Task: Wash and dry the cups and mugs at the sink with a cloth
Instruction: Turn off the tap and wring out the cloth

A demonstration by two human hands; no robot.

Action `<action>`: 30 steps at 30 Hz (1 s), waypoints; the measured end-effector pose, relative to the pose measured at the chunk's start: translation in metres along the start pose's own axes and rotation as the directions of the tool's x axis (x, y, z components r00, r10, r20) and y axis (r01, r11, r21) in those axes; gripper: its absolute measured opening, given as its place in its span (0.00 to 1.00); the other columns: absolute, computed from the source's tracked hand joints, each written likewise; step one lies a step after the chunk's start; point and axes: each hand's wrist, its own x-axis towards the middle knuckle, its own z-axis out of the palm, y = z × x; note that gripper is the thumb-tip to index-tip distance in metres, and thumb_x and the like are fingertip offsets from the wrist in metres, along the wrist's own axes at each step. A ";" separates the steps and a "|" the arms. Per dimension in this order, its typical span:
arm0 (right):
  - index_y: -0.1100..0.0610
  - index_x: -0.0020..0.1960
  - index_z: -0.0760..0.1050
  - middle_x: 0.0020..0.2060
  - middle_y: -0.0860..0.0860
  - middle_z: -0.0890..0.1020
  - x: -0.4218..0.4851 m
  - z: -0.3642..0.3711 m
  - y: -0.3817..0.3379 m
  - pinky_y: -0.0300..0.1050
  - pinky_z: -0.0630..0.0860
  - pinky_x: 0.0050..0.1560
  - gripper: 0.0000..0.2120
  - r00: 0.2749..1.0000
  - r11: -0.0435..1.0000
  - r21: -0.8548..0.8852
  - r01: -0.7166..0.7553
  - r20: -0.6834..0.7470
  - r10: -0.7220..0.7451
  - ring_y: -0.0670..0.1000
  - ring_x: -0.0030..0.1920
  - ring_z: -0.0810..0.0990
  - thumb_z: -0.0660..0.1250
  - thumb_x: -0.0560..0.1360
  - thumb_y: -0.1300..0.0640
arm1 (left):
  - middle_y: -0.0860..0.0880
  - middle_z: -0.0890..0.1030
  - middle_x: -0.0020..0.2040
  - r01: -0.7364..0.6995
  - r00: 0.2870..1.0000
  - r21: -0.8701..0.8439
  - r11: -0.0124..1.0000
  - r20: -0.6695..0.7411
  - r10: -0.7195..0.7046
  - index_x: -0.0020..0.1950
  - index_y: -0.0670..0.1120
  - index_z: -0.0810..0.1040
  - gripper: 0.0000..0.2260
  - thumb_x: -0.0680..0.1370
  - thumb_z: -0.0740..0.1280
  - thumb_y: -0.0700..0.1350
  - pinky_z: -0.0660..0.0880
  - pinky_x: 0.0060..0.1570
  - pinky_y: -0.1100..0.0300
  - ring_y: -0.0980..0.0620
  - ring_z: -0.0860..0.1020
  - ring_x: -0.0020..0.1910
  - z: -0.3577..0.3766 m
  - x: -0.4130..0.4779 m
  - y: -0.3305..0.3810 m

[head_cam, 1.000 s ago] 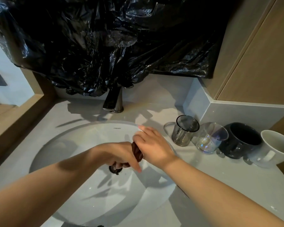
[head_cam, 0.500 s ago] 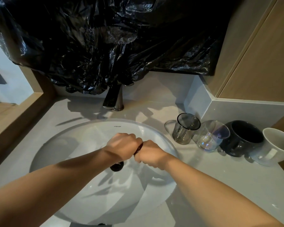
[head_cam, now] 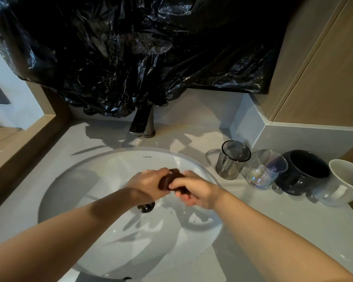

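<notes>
Over the white oval sink basin [head_cam: 75, 192] at the centre of the frame, a person's left hand [head_cam: 149, 186] and right hand [head_cam: 196, 190] both grip a dark brown cloth [head_cam: 167, 181]. Their fingers are curled tight round its twisted roll, apparently wringing it above the drain [head_cam: 146, 207]. The four vessels stand in a row on the counter at the right of the frame, well apart from the hands: a smoked grey glass cup with a handle [head_cam: 231, 159], a clear iridescent tumbler [head_cam: 265, 169], a rounded black mug [head_cam: 302, 176] and a white mug [head_cam: 342, 184]. None is in the basin, and whether any has been washed cannot be told; the washing and drying appear to lie mostly ahead. No water visibly runs from the dark metal faucet [head_cam: 143, 123] at upper centre. The pale grey stone countertop [head_cam: 273, 231] shows a wet speck at lower right. Crumpled black plastic sheeting [head_cam: 130, 47] covers the wall above, beside light wood cabinet panels [head_cam: 324, 68] at upper right.
</notes>
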 end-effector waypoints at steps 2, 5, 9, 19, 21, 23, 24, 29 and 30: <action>0.55 0.59 0.65 0.35 0.51 0.71 -0.001 0.003 0.000 0.41 0.66 0.29 0.16 0.966 0.969 -0.192 0.154 -0.174 -0.189 0.49 0.29 0.69 0.65 0.74 0.60 | 0.48 0.77 0.39 0.265 0.963 -0.498 0.826 0.175 -0.204 0.56 0.48 0.73 0.11 0.75 0.69 0.45 0.68 0.29 0.65 0.52 0.74 0.32 -0.005 -0.002 -0.001; 0.52 0.73 0.59 0.57 0.52 0.72 -0.001 0.006 0.007 0.48 0.70 0.50 0.30 0.784 0.505 -0.840 0.198 -0.174 -0.596 0.55 0.55 0.73 0.63 0.73 0.62 | 0.45 0.73 0.31 0.530 0.847 -0.775 0.344 0.503 -0.172 0.47 0.43 0.71 0.04 0.77 0.66 0.40 0.63 0.21 0.65 0.53 0.68 0.23 -0.016 -0.006 0.004; 0.53 0.69 0.63 0.66 0.54 0.66 0.012 -0.005 0.020 0.50 0.76 0.48 0.45 0.471 -0.048 -0.999 0.005 0.045 -0.881 0.59 0.60 0.72 0.75 0.55 0.65 | 0.47 0.73 0.30 0.648 0.748 -0.718 0.254 0.663 -0.035 0.43 0.44 0.70 0.04 0.76 0.64 0.40 0.62 0.19 0.68 0.55 0.70 0.24 -0.031 -0.009 0.002; 0.60 0.57 0.73 0.50 0.55 0.78 0.010 -0.008 0.004 0.49 0.72 0.43 0.13 0.739 -0.024 -0.935 0.355 0.296 -0.605 0.57 0.51 0.76 0.64 0.72 0.63 | 0.53 0.67 0.21 0.359 0.792 -0.329 0.873 0.602 -0.099 0.29 0.45 0.68 0.15 0.73 0.70 0.41 0.58 0.23 0.64 0.56 0.63 0.21 -0.023 0.007 0.020; 0.61 0.57 0.72 0.52 0.56 0.77 0.010 -0.007 0.001 0.49 0.72 0.46 0.12 0.817 0.067 -0.950 0.306 0.226 -0.531 0.57 0.51 0.77 0.61 0.74 0.63 | 0.52 0.69 0.22 0.283 0.864 -0.252 0.926 0.487 -0.131 0.30 0.44 0.70 0.12 0.69 0.71 0.43 0.63 0.26 0.63 0.54 0.67 0.22 -0.016 0.010 0.017; 0.61 0.55 0.71 0.49 0.57 0.78 0.012 -0.003 0.000 0.50 0.73 0.44 0.10 0.857 0.151 -0.954 0.260 0.156 -0.491 0.58 0.49 0.77 0.62 0.74 0.62 | 0.50 0.73 0.29 0.209 0.922 -0.126 0.970 0.355 -0.153 0.37 0.43 0.74 0.07 0.68 0.70 0.44 0.67 0.29 0.61 0.52 0.71 0.28 -0.009 0.012 0.016; 0.60 0.54 0.71 0.48 0.57 0.78 0.014 -0.002 0.000 0.50 0.73 0.42 0.09 0.877 0.190 -0.955 0.228 0.116 -0.466 0.59 0.48 0.77 0.63 0.74 0.62 | 0.50 0.74 0.32 0.173 0.945 -0.050 0.984 0.289 -0.152 0.41 0.43 0.76 0.06 0.69 0.69 0.44 0.67 0.31 0.61 0.52 0.72 0.31 -0.006 0.012 0.017; 0.55 0.37 0.69 0.34 0.51 0.74 0.020 0.004 -0.001 0.41 0.66 0.31 0.06 0.955 0.510 -0.855 0.098 -0.064 -0.290 0.55 0.40 0.75 0.63 0.70 0.63 | 0.50 0.75 0.41 -0.024 0.997 0.392 0.920 0.074 -0.005 0.56 0.46 0.72 0.10 0.75 0.61 0.43 0.66 0.39 0.58 0.46 0.74 0.41 -0.006 0.015 0.025; 0.55 0.34 0.68 0.33 0.50 0.73 0.019 0.006 -0.001 0.41 0.66 0.31 0.08 0.962 0.629 -0.772 0.090 -0.097 -0.256 0.54 0.38 0.74 0.62 0.69 0.65 | 0.48 0.76 0.43 -0.060 0.998 0.444 0.894 0.051 0.042 0.59 0.45 0.69 0.11 0.77 0.60 0.42 0.66 0.40 0.57 0.44 0.76 0.43 -0.007 0.016 0.023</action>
